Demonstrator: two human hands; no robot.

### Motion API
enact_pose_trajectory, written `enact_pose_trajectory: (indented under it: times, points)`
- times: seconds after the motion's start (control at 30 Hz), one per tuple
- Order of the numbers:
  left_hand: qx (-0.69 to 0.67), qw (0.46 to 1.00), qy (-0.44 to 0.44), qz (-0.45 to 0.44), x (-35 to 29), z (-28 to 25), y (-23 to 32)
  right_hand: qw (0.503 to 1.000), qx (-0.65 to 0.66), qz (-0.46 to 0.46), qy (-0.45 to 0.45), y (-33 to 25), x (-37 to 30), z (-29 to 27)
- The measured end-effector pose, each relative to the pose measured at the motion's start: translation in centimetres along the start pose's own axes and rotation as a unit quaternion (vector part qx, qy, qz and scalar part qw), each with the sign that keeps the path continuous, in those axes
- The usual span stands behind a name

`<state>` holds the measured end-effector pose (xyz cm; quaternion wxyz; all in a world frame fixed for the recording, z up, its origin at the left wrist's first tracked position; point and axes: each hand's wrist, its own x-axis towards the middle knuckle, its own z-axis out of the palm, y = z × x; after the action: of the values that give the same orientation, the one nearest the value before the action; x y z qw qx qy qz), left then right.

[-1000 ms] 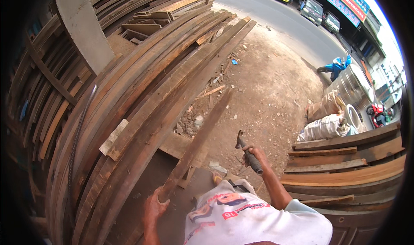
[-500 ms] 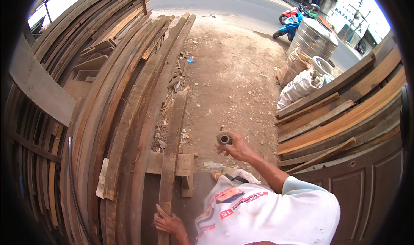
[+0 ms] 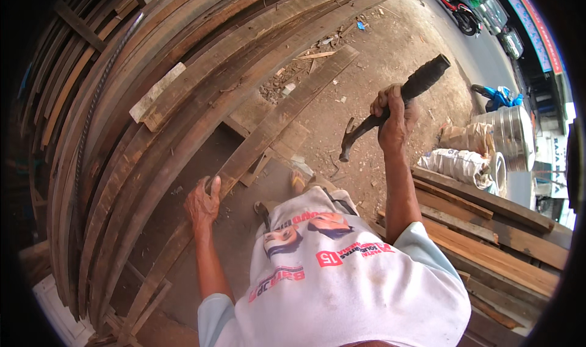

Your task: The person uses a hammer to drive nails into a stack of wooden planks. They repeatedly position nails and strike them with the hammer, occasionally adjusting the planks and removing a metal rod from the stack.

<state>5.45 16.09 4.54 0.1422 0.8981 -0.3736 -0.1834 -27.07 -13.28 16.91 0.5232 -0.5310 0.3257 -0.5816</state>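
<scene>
A claw hammer [image 3: 427, 78] is gripped in my right hand [image 3: 397, 120], held up over the dirt ground. Its thick, dark handle end points up to the right, and its metal head hangs down to the left. My left hand [image 3: 202, 202] is on a long, worn wooden plank [image 3: 293, 112], gripping it across its width with the thumb toward the far end. That plank slants from the lower left to the upper right. A short piece of wood [image 3: 290, 140] lies under it, just beyond my left hand.
Long stacked timbers [image 3: 183, 133] fill the left side. On the right lie more boards [image 3: 488, 243], with white sacks [image 3: 455, 164] and a shiny metal tank [image 3: 511, 133] behind them. Wood scraps [image 3: 287, 84] litter the dirt, and motorbikes [image 3: 470, 20] are by the road.
My view has turned, so the scene looks rotated. The hammer, earlier seen end-on, now shows its length and head. My left hand stays on the plank.
</scene>
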Motion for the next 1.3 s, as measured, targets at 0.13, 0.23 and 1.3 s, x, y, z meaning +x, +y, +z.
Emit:
enact_pose_trajectory:
  times: [0.13, 0.23, 1.3]
  points:
    - [-0.006, 0.999, -0.007, -0.031, 0.3, 0.2, 0.3, 0.988, -0.067, 0.046, -0.130, -0.7, 2.7, 6.4]
    - [0.007, 0.999, 0.011, -0.041, 0.1, 0.1, 0.8, 0.907, -0.313, -0.008, -0.282, 1.0, 2.6, 12.7]
    - [0.015, 0.998, 0.055, -0.039, 0.2, 1.5, 0.3, 0.686, -0.318, -0.073, -0.650, 11.1, 4.7, 16.8]
